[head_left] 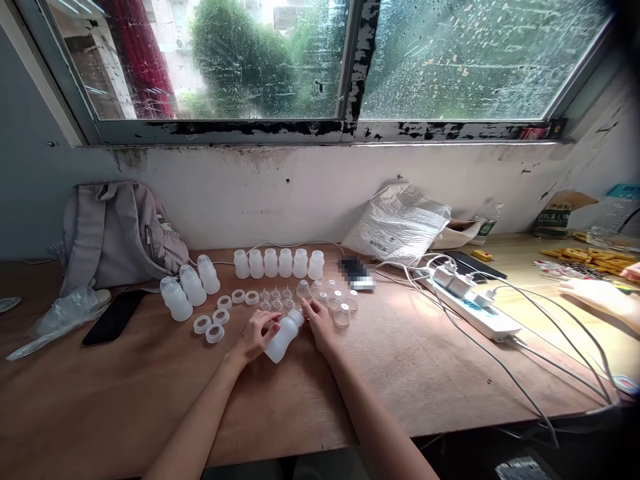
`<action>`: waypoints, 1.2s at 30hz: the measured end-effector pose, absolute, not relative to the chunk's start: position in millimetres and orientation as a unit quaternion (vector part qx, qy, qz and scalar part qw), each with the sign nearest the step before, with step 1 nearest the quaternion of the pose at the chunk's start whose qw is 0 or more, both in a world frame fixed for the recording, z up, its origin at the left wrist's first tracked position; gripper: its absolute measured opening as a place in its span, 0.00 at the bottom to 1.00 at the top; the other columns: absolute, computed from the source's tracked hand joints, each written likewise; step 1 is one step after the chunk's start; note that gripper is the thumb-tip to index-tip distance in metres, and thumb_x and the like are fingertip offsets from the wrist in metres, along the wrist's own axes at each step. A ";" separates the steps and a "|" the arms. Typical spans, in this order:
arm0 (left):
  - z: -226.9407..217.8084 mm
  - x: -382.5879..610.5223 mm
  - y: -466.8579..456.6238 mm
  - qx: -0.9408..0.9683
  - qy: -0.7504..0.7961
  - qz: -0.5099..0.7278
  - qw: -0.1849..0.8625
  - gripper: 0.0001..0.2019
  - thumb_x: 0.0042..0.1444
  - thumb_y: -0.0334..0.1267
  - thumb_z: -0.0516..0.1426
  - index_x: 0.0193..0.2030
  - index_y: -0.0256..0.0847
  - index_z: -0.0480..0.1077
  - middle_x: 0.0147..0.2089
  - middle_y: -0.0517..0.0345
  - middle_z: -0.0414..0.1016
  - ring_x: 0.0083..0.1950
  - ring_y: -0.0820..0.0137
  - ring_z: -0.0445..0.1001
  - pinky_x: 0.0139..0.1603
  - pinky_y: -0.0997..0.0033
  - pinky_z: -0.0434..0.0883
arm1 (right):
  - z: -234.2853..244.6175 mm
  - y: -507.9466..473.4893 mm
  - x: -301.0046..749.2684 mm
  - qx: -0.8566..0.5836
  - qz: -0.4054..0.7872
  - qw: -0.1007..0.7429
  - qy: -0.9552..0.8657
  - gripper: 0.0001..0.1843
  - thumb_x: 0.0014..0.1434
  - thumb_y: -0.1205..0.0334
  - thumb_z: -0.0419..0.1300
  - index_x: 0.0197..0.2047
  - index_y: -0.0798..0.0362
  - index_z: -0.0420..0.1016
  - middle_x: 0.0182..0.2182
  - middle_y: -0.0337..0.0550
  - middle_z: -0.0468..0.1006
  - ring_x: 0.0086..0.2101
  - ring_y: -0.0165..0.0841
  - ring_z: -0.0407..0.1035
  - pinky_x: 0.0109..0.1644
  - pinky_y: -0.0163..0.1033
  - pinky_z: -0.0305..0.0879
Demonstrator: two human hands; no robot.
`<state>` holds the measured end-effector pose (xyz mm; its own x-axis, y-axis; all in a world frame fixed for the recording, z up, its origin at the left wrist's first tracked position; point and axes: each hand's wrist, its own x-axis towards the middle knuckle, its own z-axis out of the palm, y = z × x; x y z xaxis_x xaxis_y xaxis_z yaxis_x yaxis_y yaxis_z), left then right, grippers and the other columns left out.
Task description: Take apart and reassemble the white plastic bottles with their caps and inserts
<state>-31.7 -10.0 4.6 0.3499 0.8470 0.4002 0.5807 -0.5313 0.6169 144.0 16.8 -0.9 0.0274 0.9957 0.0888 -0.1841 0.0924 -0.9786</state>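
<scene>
Holding one frosted bottle (283, 340), tilted, in front of the clear teats (277, 305): left hand (256, 337) gripping its side, right hand (320, 323) closed at its neck; hazard, a slackened left grip or right-hand jolt, which could scatter the clear caps (341, 315) nearby.

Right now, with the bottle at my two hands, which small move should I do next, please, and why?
I would probably steady the bottle with the left hand and gently turn its top with the right hand. The left hand holds the tilted body, and the right hand is already at the upper end; whether the top is tight, I cannot see.
</scene>
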 end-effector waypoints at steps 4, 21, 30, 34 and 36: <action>9.1 -27.2 -12.7 0.794 0.463 0.336 0.207 0.15 0.53 0.47 0.48 0.38 0.43 0.72 0.41 0.54 0.73 0.44 0.66 0.66 0.47 0.65 0.64 | -1.8 18.3 142.7 -0.441 0.503 0.582 -0.463 0.18 0.46 0.47 0.56 0.20 0.53 0.59 0.18 0.32 0.61 0.18 0.25 0.57 0.20 0.32 0.61; 0.8 -26.6 -11.4 0.758 0.512 0.365 0.174 0.23 0.42 0.41 0.59 0.47 0.42 0.62 0.44 0.54 0.68 0.45 0.64 0.67 0.45 0.65 0.65 | -0.1 17.0 142.4 -0.383 0.559 0.575 -0.459 0.13 0.44 0.54 0.61 0.32 0.52 0.71 0.30 0.39 0.71 0.32 0.30 0.65 0.33 0.34 0.65; -3.3 -27.6 -10.8 0.781 0.486 0.387 0.068 0.21 0.43 0.37 0.58 0.47 0.43 0.62 0.43 0.55 0.68 0.45 0.64 0.65 0.46 0.63 0.64 | -5.3 20.4 141.6 -0.395 0.572 0.559 -0.452 0.12 0.44 0.53 0.61 0.27 0.53 0.70 0.22 0.37 0.69 0.24 0.28 0.64 0.26 0.34 0.63; 6.4 -27.4 -13.6 0.740 0.494 0.420 0.180 0.21 0.42 0.40 0.59 0.45 0.41 0.63 0.41 0.55 0.69 0.41 0.66 0.68 0.42 0.67 0.66 | 10.0 11.8 140.0 -0.271 0.670 0.527 -0.447 0.16 0.45 0.57 0.61 0.39 0.50 0.71 0.37 0.41 0.72 0.37 0.33 0.66 0.40 0.38 0.63; 11.0 -27.8 -14.7 0.720 0.483 0.414 0.278 0.21 0.41 0.42 0.59 0.44 0.39 0.63 0.39 0.55 0.70 0.38 0.67 0.69 0.38 0.70 0.66 | 16.4 6.7 139.4 -0.227 0.700 0.503 -0.454 0.18 0.46 0.58 0.61 0.42 0.50 0.70 0.39 0.44 0.72 0.40 0.34 0.66 0.43 0.39 0.61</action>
<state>-27.8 -14.7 11.0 0.1907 0.9253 0.3279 0.4647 -0.3793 0.8001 139.4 6.7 16.4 -0.3905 0.9101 0.1385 -0.4975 -0.0820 -0.8636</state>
